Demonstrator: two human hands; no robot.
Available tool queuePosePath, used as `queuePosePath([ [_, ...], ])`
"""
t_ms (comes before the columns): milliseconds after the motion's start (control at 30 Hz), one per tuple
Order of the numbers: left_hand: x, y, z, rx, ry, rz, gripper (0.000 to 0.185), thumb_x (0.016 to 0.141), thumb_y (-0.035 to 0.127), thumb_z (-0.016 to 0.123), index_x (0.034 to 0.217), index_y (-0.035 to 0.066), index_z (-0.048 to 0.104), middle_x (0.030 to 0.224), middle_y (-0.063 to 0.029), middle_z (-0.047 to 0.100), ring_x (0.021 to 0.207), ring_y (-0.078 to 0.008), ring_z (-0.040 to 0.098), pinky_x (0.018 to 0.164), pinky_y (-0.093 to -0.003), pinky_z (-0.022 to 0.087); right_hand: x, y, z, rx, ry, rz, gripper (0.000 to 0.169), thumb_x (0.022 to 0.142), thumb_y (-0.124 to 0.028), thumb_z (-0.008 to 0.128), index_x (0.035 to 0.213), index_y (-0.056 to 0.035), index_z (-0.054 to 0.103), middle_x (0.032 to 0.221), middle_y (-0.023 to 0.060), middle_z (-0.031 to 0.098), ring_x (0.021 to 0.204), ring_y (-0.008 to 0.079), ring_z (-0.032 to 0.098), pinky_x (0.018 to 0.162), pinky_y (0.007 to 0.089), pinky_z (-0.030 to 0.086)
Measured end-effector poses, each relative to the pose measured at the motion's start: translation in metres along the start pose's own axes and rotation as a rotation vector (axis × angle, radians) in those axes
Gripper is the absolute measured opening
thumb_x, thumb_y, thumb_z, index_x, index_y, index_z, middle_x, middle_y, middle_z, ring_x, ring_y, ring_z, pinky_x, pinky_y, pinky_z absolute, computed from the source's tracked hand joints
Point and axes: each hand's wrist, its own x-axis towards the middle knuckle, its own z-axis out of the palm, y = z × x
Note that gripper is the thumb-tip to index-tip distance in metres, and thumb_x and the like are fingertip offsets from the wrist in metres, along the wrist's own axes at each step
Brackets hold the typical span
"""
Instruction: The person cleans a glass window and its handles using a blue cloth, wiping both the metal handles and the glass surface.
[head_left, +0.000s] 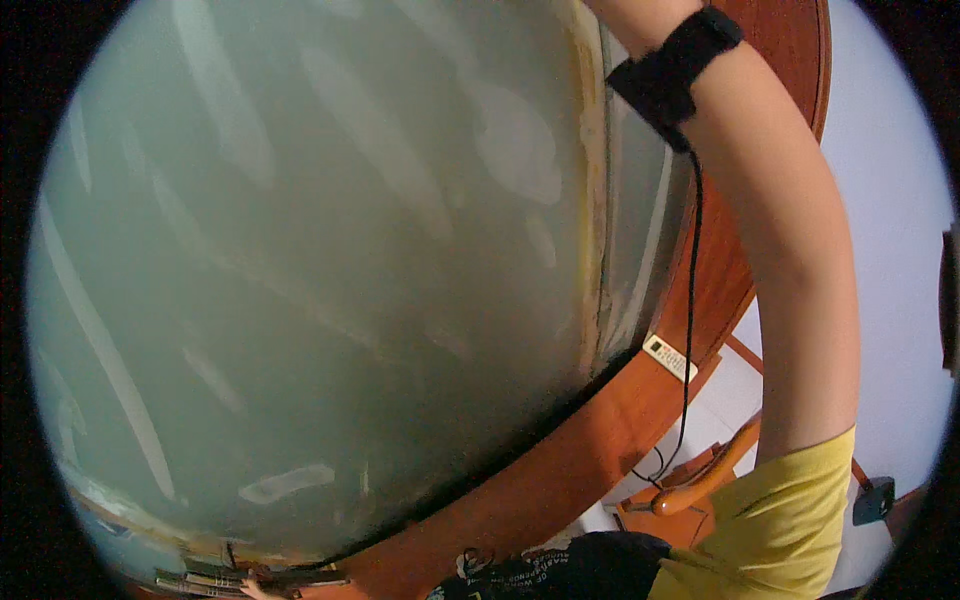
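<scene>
My right arm reaches up along the right side, with a black strap (675, 71) around it near the wrist. The right hand itself lies beyond the top edge, out of view. Before me spreads a large, glossy grey-green sheet (337, 285), glass or clear plastic, with pale light streaks on it. A yellowed strip (591, 187) runs down its right side. At the lower left, a few small fingers (259, 589) show beside a stack of thin, book-like items (199, 581); whether they belong to my left hand is unclear.
A reddish-brown wooden table border (525, 480) curves around the sheet. On it lies a white remote control (670, 358). A black cable (694, 270) hangs from the strap. Below stands an orange-brown wooden chair (690, 495) on a pale tiled floor (724, 401).
</scene>
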Motion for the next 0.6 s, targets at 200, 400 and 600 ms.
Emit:
queuePosePath([
  [200,-0.006,-0.011,0.023,0.082,0.236,0.111,0.055,0.086,0.042,0.054,0.120,0.000,0.044,0.109,-0.0141,0.050,0.093,-0.0248,0.051,0.089,-0.0470,0.037,0.004,-0.035,-0.042,0.277,0.070,0.161,0.013,0.068,-0.011,0.058,0.056,-0.0078,0.054,0.058,0.0095,0.051,0.054,0.0266,0.048,0.049,0.0408,0.037],
  [400,-0.010,-0.001,0.034,0.097,0.434,0.035,0.057,0.086,0.040,0.055,0.124,0.000,0.041,0.120,-0.0177,0.048,0.102,-0.0287,0.052,0.091,-0.0484,0.039,-0.013,-0.058,-0.085,0.645,-0.085,0.393,0.018,0.068,-0.013,0.058,0.053,-0.0064,0.050,0.051,0.0108,0.046,0.047,0.0274,0.043,0.045,0.0404,0.033],
  [600,-0.037,0.034,0.093,-0.097,0.280,0.054,0.027,0.081,0.026,0.058,0.073,0.006,0.042,0.065,-0.0022,0.043,0.057,-0.0141,0.037,0.055,-0.0325,0.033,-0.016,-0.075,-0.139,0.712,-0.305,0.414,0.021,0.063,-0.011,0.057,0.048,-0.0072,0.043,0.050,0.0085,0.042,0.043,0.0248,0.039,0.043,0.0357,0.033],
])
